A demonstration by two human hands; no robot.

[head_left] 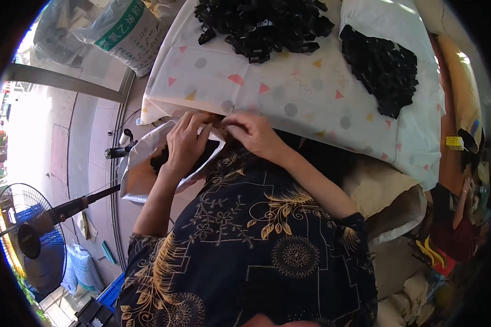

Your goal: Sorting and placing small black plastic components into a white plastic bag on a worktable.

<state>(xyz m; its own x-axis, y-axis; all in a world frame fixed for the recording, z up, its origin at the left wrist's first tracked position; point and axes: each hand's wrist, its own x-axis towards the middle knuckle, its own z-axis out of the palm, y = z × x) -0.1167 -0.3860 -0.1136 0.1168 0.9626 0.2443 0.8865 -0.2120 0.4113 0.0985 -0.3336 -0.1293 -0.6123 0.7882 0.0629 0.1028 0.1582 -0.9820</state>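
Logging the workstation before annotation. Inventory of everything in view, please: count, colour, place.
Heap of small parts: many, black, far side of table
Second pile: many, black, table's right
Tablecloth: one, white with coloured shapes, ahead
Open sack: one, white, beneath left hand
Fan: one, black, left
Printed sack: one, white with green band, upper left
Bags: count unclear, pale blue, lower left
Crate: one, blue, lower left
Open bag: one, beige, right
Small box: one, yellow, far right
Co-worker's arm: one, bare, far right
Shirt: one, dark with gold pattern, wearer's torso
Left hand, right hand: two, bare, near table edge; grip unclear
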